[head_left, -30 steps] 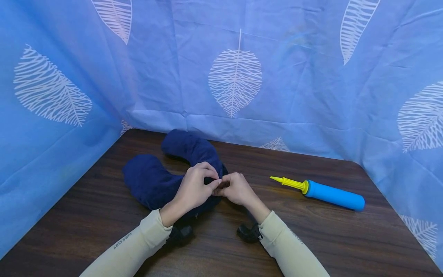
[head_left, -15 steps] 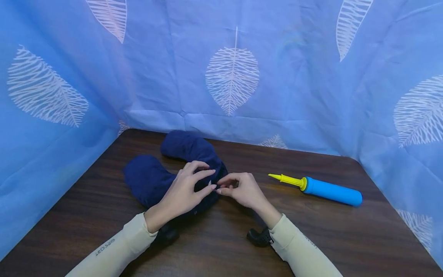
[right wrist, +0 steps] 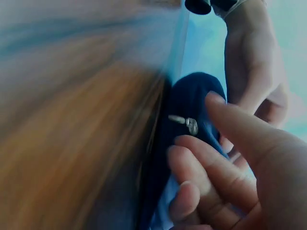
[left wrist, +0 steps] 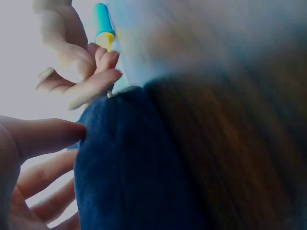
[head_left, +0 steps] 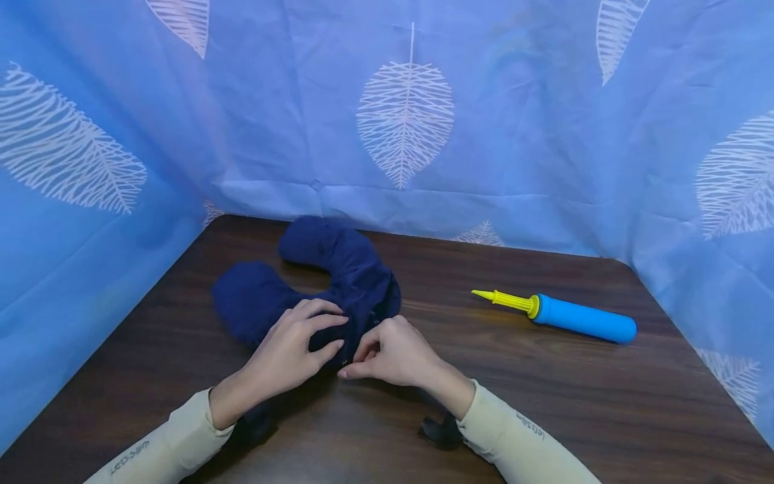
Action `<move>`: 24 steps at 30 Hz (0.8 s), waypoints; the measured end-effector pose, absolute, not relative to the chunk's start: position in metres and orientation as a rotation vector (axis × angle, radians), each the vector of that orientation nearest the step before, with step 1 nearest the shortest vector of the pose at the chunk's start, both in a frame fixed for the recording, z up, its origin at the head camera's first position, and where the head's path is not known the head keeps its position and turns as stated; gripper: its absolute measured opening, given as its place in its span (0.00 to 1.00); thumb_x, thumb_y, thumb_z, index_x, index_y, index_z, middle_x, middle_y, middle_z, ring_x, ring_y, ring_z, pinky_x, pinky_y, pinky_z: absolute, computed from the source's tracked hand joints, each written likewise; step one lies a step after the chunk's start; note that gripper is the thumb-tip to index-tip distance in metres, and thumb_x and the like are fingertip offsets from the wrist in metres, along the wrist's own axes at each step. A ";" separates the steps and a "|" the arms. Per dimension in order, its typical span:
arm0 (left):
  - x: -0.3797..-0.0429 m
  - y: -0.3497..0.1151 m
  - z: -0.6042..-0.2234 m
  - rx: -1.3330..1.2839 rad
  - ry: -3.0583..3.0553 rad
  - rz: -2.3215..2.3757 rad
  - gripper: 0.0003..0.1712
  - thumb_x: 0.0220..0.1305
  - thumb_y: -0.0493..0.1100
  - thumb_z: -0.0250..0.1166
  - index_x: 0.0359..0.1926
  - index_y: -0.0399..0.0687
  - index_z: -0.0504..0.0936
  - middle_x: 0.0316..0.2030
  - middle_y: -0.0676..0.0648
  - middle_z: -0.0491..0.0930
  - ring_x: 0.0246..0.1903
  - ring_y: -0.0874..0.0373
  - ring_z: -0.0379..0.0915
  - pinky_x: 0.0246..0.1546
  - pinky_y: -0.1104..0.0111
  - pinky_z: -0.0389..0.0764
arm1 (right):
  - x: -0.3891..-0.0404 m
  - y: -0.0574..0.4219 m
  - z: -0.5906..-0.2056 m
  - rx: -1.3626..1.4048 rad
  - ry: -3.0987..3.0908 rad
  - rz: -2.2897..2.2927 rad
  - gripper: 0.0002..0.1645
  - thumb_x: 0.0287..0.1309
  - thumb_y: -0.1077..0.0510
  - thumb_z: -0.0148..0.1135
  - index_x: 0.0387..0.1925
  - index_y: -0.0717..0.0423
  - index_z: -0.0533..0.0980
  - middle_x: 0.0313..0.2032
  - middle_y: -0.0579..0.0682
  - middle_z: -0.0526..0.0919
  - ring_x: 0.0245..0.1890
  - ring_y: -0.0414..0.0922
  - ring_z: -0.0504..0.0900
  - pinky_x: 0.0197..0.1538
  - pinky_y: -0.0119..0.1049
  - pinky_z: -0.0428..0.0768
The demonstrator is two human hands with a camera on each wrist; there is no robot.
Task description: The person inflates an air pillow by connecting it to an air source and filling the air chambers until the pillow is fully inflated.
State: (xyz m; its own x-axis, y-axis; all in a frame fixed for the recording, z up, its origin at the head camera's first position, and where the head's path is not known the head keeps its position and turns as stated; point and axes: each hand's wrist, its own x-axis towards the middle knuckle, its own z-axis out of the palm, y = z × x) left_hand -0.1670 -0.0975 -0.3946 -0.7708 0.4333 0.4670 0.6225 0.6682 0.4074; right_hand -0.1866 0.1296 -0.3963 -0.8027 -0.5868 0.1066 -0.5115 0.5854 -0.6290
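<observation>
A navy U-shaped neck pillow (head_left: 363,279) lies on the table, its opening toward the far left. My left hand (head_left: 290,346) rests on its near part with fingers spread and thumb apart; in the left wrist view the thumb (left wrist: 57,134) touches the cloth. Close by, my right hand (head_left: 396,353) is at the pillow's near right side, fingers loosely bent. In the right wrist view a metal zipper pull (right wrist: 192,126) sits on the cloth between thumb and forefinger, with a visible gap around it.
A blue hand pump (head_left: 583,319) with a yellow nozzle (head_left: 508,301) lies on the dark wooden table (head_left: 544,390) to the right. Blue leaf-patterned cloth (head_left: 496,134) hangs along the back and both sides.
Both hands have come nearer along the pillow's edge, the left also moving left. Earlier their fingertips met at the pillow's right side; now they are apart.
</observation>
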 end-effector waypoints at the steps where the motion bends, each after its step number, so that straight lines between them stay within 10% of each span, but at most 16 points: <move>1: -0.168 -0.096 -0.394 -0.843 -2.564 -0.807 0.21 0.62 0.40 0.80 0.57 0.49 0.91 0.58 0.50 0.85 0.60 0.49 0.81 0.56 0.43 0.81 | -0.187 0.127 -0.396 -0.897 2.713 -0.988 0.13 0.54 0.41 0.84 0.22 0.40 0.91 0.20 0.33 0.86 0.20 0.28 0.78 0.33 0.33 0.84; 24: -0.172 -0.097 -0.395 -0.831 -2.579 -1.137 0.21 0.63 0.38 0.79 0.58 0.51 0.91 0.60 0.52 0.88 0.64 0.49 0.81 0.64 0.42 0.80 | -0.188 0.116 -0.410 -0.791 2.863 -0.975 0.04 0.57 0.54 0.82 0.28 0.44 0.92 0.24 0.36 0.90 0.25 0.29 0.81 0.32 0.30 0.79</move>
State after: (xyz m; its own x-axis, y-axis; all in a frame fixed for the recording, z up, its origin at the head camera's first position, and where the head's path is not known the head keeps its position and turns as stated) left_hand -0.1723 -0.0975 -0.3948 -0.8212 0.4132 0.3935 0.5692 0.5454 0.6152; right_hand -0.1876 0.1159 -0.4099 -0.8719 -0.4680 0.1439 -0.4586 0.6776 -0.5749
